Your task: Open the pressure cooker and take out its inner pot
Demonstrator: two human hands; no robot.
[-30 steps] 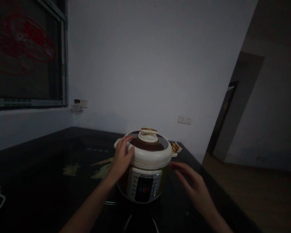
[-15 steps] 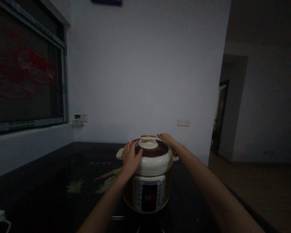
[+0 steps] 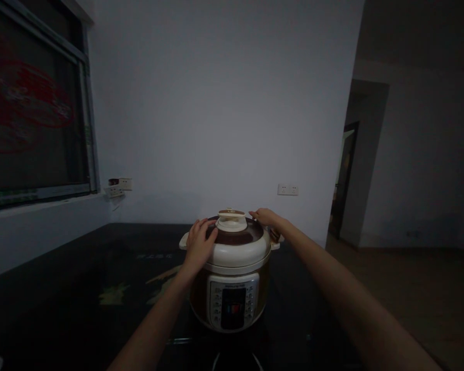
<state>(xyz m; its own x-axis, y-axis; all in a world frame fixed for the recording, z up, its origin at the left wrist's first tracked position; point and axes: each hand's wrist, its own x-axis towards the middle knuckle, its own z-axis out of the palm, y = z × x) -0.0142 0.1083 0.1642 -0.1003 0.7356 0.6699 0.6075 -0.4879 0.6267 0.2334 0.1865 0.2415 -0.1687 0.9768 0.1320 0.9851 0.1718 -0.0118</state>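
A rounded electric pressure cooker with a cream rim, brown lid top and silver control panel stands upright in front of me. Its cream lid handle sits in the middle of the top, between my hands. My left hand rests on the left of the lid, fingers stretched and a little apart. My right hand is open at the far right of the lid, fingertips pointing toward the handle. Part of that hand's underside is hidden, so I cannot tell how firmly it touches.
The cooker stands on a dark glossy countertop with a leaf-like pattern. A pale wall with a double socket rises behind. More sockets are near the window at left. A white object with a cord is partly visible at bottom left.
The whole view has shifted, so the cooker and both hands appear slightly farther left and higher. Both hands keep nearly the same places on the lid.
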